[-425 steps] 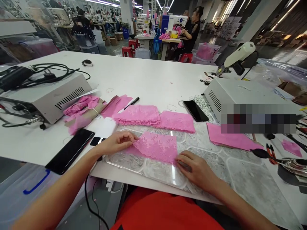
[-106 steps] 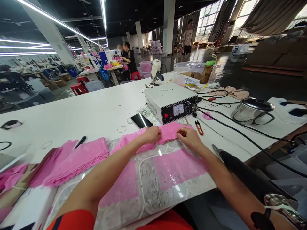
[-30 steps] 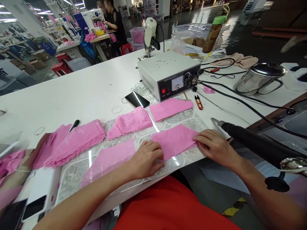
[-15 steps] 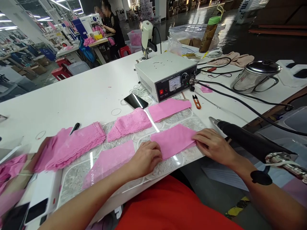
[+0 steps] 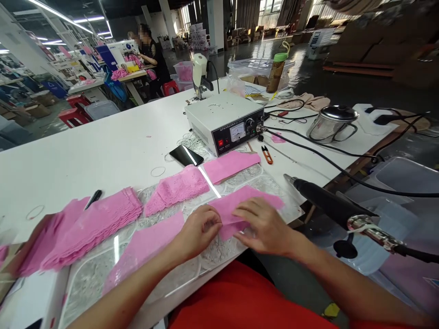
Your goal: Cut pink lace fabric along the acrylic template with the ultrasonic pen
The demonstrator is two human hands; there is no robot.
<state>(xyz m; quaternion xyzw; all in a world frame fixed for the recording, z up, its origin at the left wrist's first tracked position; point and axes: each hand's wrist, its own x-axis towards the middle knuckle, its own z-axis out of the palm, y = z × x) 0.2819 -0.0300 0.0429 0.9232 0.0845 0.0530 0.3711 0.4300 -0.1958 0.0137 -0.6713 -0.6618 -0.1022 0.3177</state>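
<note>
Left hand: fingertips curled at pink panel's left edge, pinch cannot be told | Right hand: fingers over panel, grip likewise unclear | Panel: on marbled mat, between hands | From panel: lace piece 10 o'clock, orange snips 1 o'clock, black handpiece 3 o'clock

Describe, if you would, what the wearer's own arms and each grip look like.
The left-hand grip and right-hand grip are ungloved, with no ring or watch visible. The left forearm and right forearm are bare, no sleeve in view; a plain red fabric garment is worn.
</note>
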